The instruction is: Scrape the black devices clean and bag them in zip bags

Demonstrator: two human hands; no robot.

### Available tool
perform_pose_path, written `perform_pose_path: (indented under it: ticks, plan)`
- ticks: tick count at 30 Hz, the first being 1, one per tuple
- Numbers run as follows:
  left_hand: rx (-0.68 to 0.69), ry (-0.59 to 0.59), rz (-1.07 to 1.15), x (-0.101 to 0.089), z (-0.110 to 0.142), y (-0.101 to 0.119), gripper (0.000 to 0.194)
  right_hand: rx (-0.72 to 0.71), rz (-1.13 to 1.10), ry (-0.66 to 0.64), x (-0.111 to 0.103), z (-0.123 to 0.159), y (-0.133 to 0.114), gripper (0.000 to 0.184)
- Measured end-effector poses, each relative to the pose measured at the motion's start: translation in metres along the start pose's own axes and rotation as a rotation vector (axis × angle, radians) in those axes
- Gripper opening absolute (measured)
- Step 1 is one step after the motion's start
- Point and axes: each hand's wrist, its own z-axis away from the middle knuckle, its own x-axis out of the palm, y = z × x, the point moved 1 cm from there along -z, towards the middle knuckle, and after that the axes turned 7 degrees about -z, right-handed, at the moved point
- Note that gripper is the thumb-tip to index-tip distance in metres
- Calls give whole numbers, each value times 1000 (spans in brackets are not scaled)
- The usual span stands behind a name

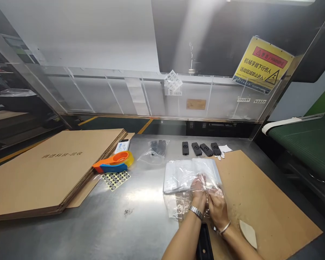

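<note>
A clear plastic bag (176, 206) lies at the middle right of the metal table, wrapped around a stack of flat white sheets or pouches (178, 173). My left hand (199, 187), with a metal watch on its wrist, reaches in under the clear film, whose glare blurs its fingers. Close beside it, my right hand (217, 204) has thumb and fingers closed on the crumpled film near the opening. A long black part (205, 242) lies below my wrists, partly hidden by my left forearm. Several small black devices (196, 148) stand in a row beyond the bag.
Stacked flat cardboard (70, 155) fills the left side. An orange and blue tape dispenser (115, 162) and a sheet of round stickers (116, 180) sit beside it. Another small bag (155, 151) holds dark items. A cardboard sheet (260, 195) and white glove (224, 149) lie right.
</note>
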Motion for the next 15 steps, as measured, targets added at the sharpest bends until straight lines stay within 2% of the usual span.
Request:
perform_pose_path:
  ticks: [3, 6, 8, 12, 15]
  plan:
    - [-25, -51, -37, 0, 2, 3, 9, -20, -31, -11, -9, 18, -6, 29]
    - [-25, -77, -143, -14, 12, 2, 8, 30, -77, 0, -21, 29, -10, 26]
    - [-41, -107, -250, -27, 25, 2, 9, 121, -102, 24, -29, 30, -11, 24]
    - [-145, -290, -474, -49, 59, 13, 12, 328, -170, 7, -41, 27, -16, 29]
    - [-188, -430, -556, -56, 84, 25, 26, 396, -227, -81, -46, 26, -28, 32]
